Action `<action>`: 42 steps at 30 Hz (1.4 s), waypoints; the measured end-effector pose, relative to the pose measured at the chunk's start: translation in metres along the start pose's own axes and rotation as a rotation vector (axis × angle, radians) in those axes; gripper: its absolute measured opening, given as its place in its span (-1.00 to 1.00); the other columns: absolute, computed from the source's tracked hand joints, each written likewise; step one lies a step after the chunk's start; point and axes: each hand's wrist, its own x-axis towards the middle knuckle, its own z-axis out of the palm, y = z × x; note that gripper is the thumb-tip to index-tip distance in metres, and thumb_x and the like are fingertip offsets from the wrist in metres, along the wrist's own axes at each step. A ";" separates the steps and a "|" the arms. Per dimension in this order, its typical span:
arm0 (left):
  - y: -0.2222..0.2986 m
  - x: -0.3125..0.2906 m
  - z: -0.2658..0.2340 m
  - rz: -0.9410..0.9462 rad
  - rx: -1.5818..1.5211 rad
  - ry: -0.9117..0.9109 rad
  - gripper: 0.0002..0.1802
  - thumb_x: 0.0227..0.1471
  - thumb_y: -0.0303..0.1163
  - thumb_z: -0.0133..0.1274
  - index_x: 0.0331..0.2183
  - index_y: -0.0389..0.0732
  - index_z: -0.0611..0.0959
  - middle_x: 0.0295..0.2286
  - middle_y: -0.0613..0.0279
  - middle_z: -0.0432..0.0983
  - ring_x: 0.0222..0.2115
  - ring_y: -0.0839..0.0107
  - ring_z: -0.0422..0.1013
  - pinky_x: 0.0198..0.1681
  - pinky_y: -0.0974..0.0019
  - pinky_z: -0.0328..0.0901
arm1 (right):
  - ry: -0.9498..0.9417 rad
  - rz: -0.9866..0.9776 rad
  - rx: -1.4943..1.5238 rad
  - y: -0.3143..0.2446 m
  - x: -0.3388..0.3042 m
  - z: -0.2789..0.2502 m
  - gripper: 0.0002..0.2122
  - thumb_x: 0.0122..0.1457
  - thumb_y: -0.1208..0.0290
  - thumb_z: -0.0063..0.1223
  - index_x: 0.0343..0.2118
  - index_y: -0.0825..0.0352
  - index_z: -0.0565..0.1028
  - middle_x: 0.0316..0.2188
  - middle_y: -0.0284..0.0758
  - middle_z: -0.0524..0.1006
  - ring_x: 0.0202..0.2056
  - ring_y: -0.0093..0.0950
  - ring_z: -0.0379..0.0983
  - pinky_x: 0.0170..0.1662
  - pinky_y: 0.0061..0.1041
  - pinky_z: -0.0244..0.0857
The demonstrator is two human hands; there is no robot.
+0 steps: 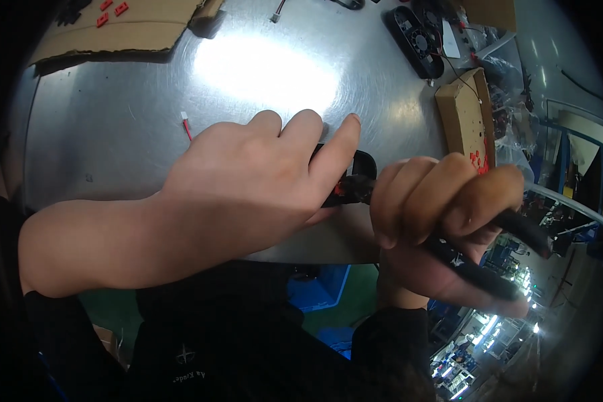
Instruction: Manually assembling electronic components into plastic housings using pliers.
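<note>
One tool, likely stiff, best gripped by its black handles, in my right hand; one black part, probably light, in my left hand

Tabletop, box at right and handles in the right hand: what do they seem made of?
Tabletop: metal, probably steel, shiny but scuffed, from bright glare and fine scratches. Box: matt brown cardboard, by its plain, papery walls. Handles: black, dull sheen, perhaps rubber or plastic; blur leaves it open.
</note>
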 end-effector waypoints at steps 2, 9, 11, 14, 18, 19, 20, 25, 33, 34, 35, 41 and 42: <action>-0.002 0.000 0.001 -0.002 -0.020 -0.006 -0.05 -0.19 -0.04 0.37 0.21 -0.23 0.46 -0.40 0.23 0.40 -0.44 0.37 0.45 -0.46 0.35 0.36 | -0.092 -0.076 -0.046 0.005 -0.001 -0.003 -0.29 0.03 -0.53 -0.01 -0.30 0.18 0.27 -0.63 -0.38 0.34 -0.71 -0.53 0.28 -0.66 -0.59 0.26; -0.005 0.005 -0.002 0.020 -0.141 -0.109 -0.05 -0.13 -0.06 0.36 0.23 -0.26 0.40 -0.38 0.17 0.44 -0.42 0.29 0.49 -0.42 0.29 0.40 | -0.405 -0.167 -0.233 0.001 0.012 -0.013 -0.32 0.09 -0.50 -0.05 -0.42 0.21 0.30 -0.71 -0.40 0.32 -0.79 -0.53 0.29 -0.74 -0.54 0.24; -0.005 0.005 -0.003 -0.012 -0.167 -0.157 -0.06 -0.09 -0.07 0.35 0.24 -0.27 0.38 -0.37 0.15 0.45 -0.41 0.25 0.50 -0.40 0.23 0.41 | -0.377 -0.211 -0.111 0.011 0.006 -0.010 -0.38 0.20 -0.31 -0.01 -0.47 0.33 0.38 -0.70 -0.29 0.37 -0.75 -0.45 0.33 -0.72 -0.49 0.22; -0.007 0.005 -0.004 0.002 -0.190 -0.165 -0.08 -0.06 -0.07 0.33 0.24 -0.26 0.37 -0.36 0.14 0.46 -0.41 0.23 0.51 -0.38 0.19 0.41 | -0.369 -0.246 0.004 0.013 0.005 -0.012 -0.39 0.30 -0.18 0.01 -0.48 0.45 0.46 -0.67 -0.18 0.43 -0.72 -0.38 0.36 -0.69 -0.45 0.21; -0.010 0.005 -0.003 0.021 -0.208 -0.129 -0.13 -0.01 -0.05 0.30 0.23 -0.26 0.40 -0.37 0.14 0.46 -0.42 0.22 0.51 -0.39 0.21 0.41 | -0.340 -0.134 -0.132 0.001 0.007 -0.016 -0.39 0.17 -0.42 -0.03 -0.37 0.18 0.29 -0.67 -0.42 0.35 -0.75 -0.57 0.28 -0.69 -0.58 0.25; -0.009 0.005 -0.004 -0.003 -0.195 -0.136 -0.15 0.00 -0.04 0.30 0.22 -0.25 0.41 -0.37 0.14 0.46 -0.42 0.22 0.51 -0.40 0.21 0.41 | -0.308 -0.128 -0.127 -0.003 0.003 -0.018 -0.42 0.18 -0.38 0.02 -0.31 0.17 0.28 -0.63 -0.42 0.36 -0.70 -0.58 0.31 -0.65 -0.60 0.27; -0.006 0.005 -0.005 -0.027 -0.188 -0.144 -0.17 0.01 -0.04 0.29 0.21 -0.24 0.43 -0.37 0.14 0.46 -0.42 0.23 0.50 -0.40 0.22 0.41 | -0.312 -0.124 -0.128 -0.006 0.002 -0.017 -0.42 0.18 -0.38 0.02 -0.31 0.17 0.28 -0.63 -0.42 0.36 -0.70 -0.58 0.31 -0.65 -0.60 0.27; -0.003 0.003 -0.005 -0.028 -0.161 -0.104 -0.18 0.01 -0.03 0.29 0.19 -0.26 0.44 -0.38 0.14 0.46 -0.44 0.25 0.50 -0.43 0.24 0.40 | -0.191 -0.060 -0.041 -0.010 -0.001 -0.007 -0.43 0.17 -0.33 0.09 -0.29 0.16 0.28 -0.60 -0.42 0.37 -0.65 -0.57 0.36 -0.63 -0.61 0.28; -0.001 0.002 -0.004 -0.058 -0.162 -0.103 -0.13 -0.03 -0.04 0.33 0.20 -0.28 0.43 -0.38 0.13 0.46 -0.43 0.25 0.51 -0.41 0.24 0.41 | -0.161 -0.010 0.007 -0.008 0.002 -0.006 -0.36 0.11 -0.41 0.07 -0.24 0.19 0.27 -0.57 -0.37 0.37 -0.66 -0.55 0.35 -0.64 -0.62 0.32; 0.000 0.002 -0.004 -0.068 -0.162 -0.107 -0.14 -0.03 -0.05 0.32 0.20 -0.28 0.43 -0.38 0.13 0.46 -0.43 0.25 0.51 -0.41 0.24 0.41 | -0.183 -0.026 -0.015 -0.007 0.004 -0.009 -0.33 0.09 -0.43 0.07 -0.25 0.20 0.27 -0.57 -0.38 0.36 -0.67 -0.56 0.34 -0.66 -0.62 0.30; 0.000 0.002 -0.004 -0.078 -0.160 -0.112 -0.14 -0.02 -0.05 0.32 0.20 -0.28 0.42 -0.37 0.13 0.47 -0.43 0.25 0.51 -0.41 0.23 0.42 | -0.184 -0.023 -0.013 -0.004 0.004 -0.007 -0.33 0.09 -0.43 0.07 -0.25 0.20 0.27 -0.57 -0.38 0.36 -0.67 -0.56 0.34 -0.66 -0.62 0.30; 0.001 0.003 -0.008 -0.090 -0.138 -0.168 -0.17 0.03 -0.03 0.28 0.21 -0.28 0.42 -0.34 0.09 0.49 -0.40 0.24 0.53 -0.38 0.22 0.45 | -0.197 -0.043 -0.088 0.001 0.004 -0.002 -0.30 0.08 -0.47 0.04 -0.25 0.22 0.27 -0.58 -0.37 0.33 -0.69 -0.55 0.29 -0.66 -0.61 0.25; 0.001 0.003 -0.009 -0.093 -0.138 -0.167 -0.17 0.03 -0.03 0.28 0.21 -0.28 0.42 -0.34 0.09 0.49 -0.40 0.24 0.53 -0.38 0.22 0.45 | -0.164 -0.024 -0.065 0.001 0.003 0.000 -0.29 0.07 -0.48 0.03 -0.25 0.22 0.27 -0.58 -0.37 0.33 -0.68 -0.55 0.28 -0.66 -0.59 0.23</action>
